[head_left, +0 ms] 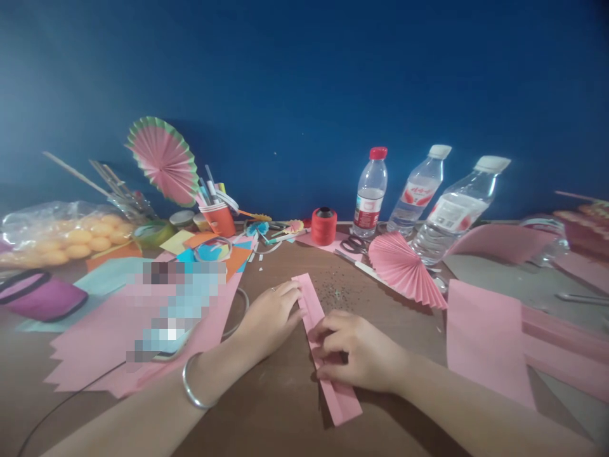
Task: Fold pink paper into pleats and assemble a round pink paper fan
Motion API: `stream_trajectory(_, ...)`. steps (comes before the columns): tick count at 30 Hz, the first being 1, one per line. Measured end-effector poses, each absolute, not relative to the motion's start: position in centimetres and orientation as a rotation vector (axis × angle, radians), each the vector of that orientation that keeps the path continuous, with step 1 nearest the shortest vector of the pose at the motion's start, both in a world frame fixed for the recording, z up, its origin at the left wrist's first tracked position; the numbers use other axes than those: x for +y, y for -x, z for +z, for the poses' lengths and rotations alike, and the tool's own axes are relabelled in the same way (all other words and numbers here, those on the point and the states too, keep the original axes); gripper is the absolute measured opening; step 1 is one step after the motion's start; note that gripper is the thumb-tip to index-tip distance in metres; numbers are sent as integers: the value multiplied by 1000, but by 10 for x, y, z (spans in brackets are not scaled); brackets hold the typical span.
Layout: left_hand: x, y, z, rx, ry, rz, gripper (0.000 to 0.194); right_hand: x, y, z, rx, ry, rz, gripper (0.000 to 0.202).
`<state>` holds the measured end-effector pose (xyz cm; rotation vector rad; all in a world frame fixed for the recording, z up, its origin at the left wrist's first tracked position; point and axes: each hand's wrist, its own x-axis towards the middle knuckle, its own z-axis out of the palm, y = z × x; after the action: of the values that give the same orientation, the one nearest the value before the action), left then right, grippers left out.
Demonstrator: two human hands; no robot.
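A narrow strip of folded pink paper (345, 401) lies slantwise on the brown table in front of me. At its far end, my left hand (275, 317) grips the left edge, fingers bent over the paper. My right hand (356, 349) is curled over the middle of the strip, thumb and fingers closed on its folded edge. The undersides of the fingers are hidden. Just beyond the strip, dark specks (337, 292) are scattered on the table. A pleated pink paper fan (404, 266) lies to the right, by a pair of scissors (354, 244).
Three plastic bottles (371, 197) and a red thread spool (324, 227) stand along the blue wall. Pink sheets (488, 343) lie at right. Leftward are more pink paper (90, 355), a blurred-out phone-like object (174, 339) with a cable, an orange pen cup (217, 219) and a round fan (164, 162).
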<state>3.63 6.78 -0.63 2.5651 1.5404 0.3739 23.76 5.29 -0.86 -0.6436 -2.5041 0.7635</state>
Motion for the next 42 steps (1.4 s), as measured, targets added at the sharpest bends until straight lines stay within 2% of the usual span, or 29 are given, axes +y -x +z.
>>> stream_trajectory(5,69,-34,-5,1512,-2547,366,27,53,-238,-10,-2525,622,764,17)
stream_trajectory(9,66,-30,-5,1499,-2546,306,40,53,-238,-6,-2548,651,786,22)
stream_trajectory(12,63,-29,-4,1494,-2542,296,50,52,-238,-2,-2528,755,837,37)
stream_trajectory(16,60,-30,-2,1444,-2563,320,50,52,-239,0,-2437,824,921,51)
stream_trajectory(22,58,-32,-1,1428,-2557,289,59,57,-242,0,-2442,740,997,49)
stream_trajectory(29,56,-35,-1,1439,-2562,314,67,62,-246,0,-2468,658,1051,36)
stream_trajectory(31,50,-37,0,1427,-2563,322,55,62,-245,1,-2478,683,1049,37)
stream_trajectory(34,39,-43,5,1375,-2552,272,25,62,-244,2,-2472,677,1009,24)
stream_trajectory(36,33,-48,8,1354,-2550,235,21,62,-243,1,-2459,654,979,24)
stream_trajectory(38,28,-51,10,1356,-2552,214,25,63,-243,-1,-2458,655,955,27)
stream_trajectory(42,20,-50,9,1382,-2557,162,47,64,-245,-2,-2482,645,922,25)
